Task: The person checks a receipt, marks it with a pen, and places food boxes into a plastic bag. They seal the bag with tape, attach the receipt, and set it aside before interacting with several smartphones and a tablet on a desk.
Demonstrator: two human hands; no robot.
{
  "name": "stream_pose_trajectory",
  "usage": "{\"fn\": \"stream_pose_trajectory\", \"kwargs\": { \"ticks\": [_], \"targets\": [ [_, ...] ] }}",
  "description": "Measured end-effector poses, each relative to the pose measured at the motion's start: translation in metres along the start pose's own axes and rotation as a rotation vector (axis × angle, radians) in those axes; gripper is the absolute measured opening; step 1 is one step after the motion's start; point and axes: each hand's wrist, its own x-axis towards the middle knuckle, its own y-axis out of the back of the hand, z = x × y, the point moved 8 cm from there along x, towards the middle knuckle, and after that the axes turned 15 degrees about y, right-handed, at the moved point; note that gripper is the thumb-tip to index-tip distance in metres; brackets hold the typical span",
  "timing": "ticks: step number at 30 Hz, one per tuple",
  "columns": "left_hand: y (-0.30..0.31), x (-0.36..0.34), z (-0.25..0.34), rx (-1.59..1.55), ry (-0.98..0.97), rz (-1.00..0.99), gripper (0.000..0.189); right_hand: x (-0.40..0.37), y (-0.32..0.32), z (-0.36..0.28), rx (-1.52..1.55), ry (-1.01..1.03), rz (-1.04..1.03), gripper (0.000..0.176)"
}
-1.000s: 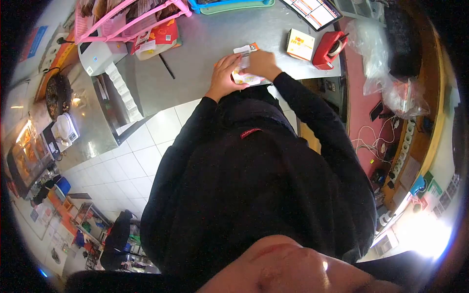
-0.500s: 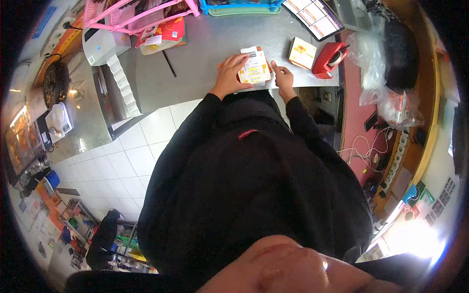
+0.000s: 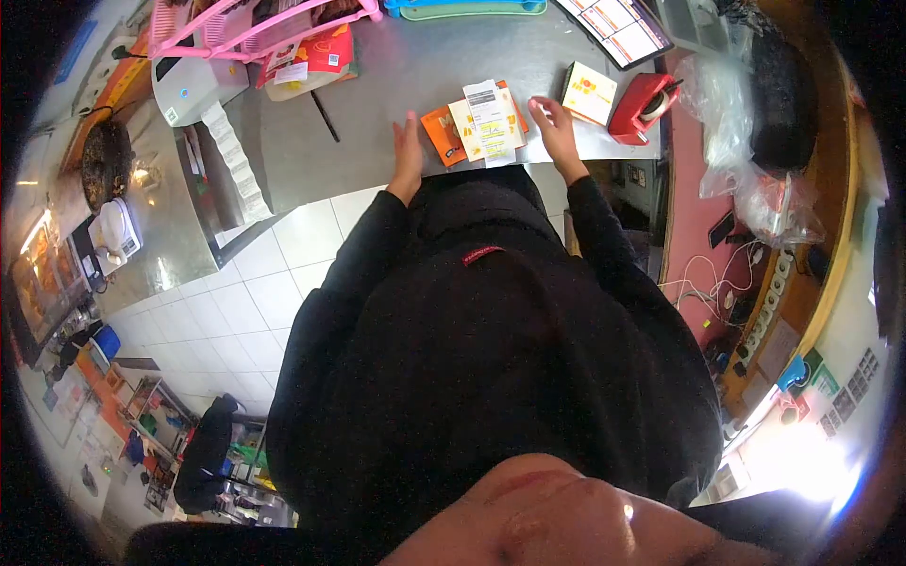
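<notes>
The left hand is positioned at the front edge of the surface, fingers extended; its grip is wide and holds nothing. The right hand is positioned near the same edge, further toward the right edge, thumb and fingers apart; its grip is likewise wide and unloaded. Between the hands, clear of both, a cream pack lies close to the front edge, right of its middle. An orange pack lies beneath it and shows mainly on the left side. A receipt rests lengthwise on the cream pack. Toward the right edge, a box is located beyond the right hand, with a red tape dispenser just beside it. A screen stands at the far right corner. A black pen lies left of the left hand. Further left are a red bag and a printer; a paper strip extends from the printer toward the front edge.
</notes>
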Motion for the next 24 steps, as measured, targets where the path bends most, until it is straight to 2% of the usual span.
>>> {"fn": "stream_pose_trajectory", "kwargs": {
  "ticks": [1, 2, 4, 5, 8, 9, 10, 12, 15, 16, 18, 21, 23, 24],
  "targets": [
    [-0.008, 0.005, -0.005, 0.014, 0.025, -0.090, 0.104, 0.009, -0.005, -0.017, -0.115, 0.144, -0.022, 0.054],
    [-0.016, 0.008, -0.011, 0.023, 0.046, -0.150, 0.104, 0.014, -0.012, -0.023, -0.114, 0.150, -0.025, 0.054],
    [-0.034, 0.004, -0.013, 0.026, 0.060, -0.186, 0.105, 0.001, -0.059, -0.015, 0.564, -0.239, -0.227, 0.065],
    [-0.042, 0.002, -0.009, 0.033, 0.061, -0.194, 0.106, 0.003, -0.064, -0.020, 0.582, -0.172, -0.127, 0.058],
    [-0.060, 0.007, 0.007, 0.057, 0.078, -0.230, 0.108, 0.001, -0.071, -0.015, 0.472, -0.296, -0.125, 0.058],
    [-0.062, 0.010, 0.012, 0.066, 0.091, -0.245, 0.108, 0.001, -0.072, 0.003, 0.360, -0.338, -0.108, 0.063],
    [-0.065, 0.014, 0.016, 0.073, 0.106, -0.264, 0.109, 0.000, -0.066, -0.006, 0.355, -0.336, -0.108, 0.063],
    [-0.068, 0.017, 0.024, 0.087, 0.132, -0.289, 0.111, -0.010, -0.049, -0.029, 0.218, -0.527, -0.138, 0.072],
    [-0.068, -0.006, 0.051, 0.119, 0.178, -0.318, 0.112, -0.003, -0.041, -0.014, 0.181, -0.469, -0.106, 0.077],
    [-0.073, -0.018, 0.063, 0.069, 0.176, -0.382, 0.113, -0.003, -0.034, -0.020, 0.181, -0.469, -0.105, 0.077],
    [-0.082, -0.034, 0.075, 0.018, 0.175, -0.448, 0.113, -0.005, -0.024, -0.044, 0.210, -0.500, -0.224, 0.087],
    [-0.091, -0.037, 0.078, -0.031, 0.189, -0.476, 0.113, -0.001, -0.015, -0.040, 0.237, -0.475, -0.205, 0.086],
    [-0.093, -0.023, 0.065, 0.059, 0.184, -0.403, 0.112, -0.001, -0.014, -0.044, 0.257, -0.470, -0.217, 0.085],
    [-0.094, -0.018, 0.059, 0.090, 0.183, -0.379, 0.112, 0.000, -0.010, -0.046, 0.270, -0.455, -0.132, 0.076]
  ]
}}
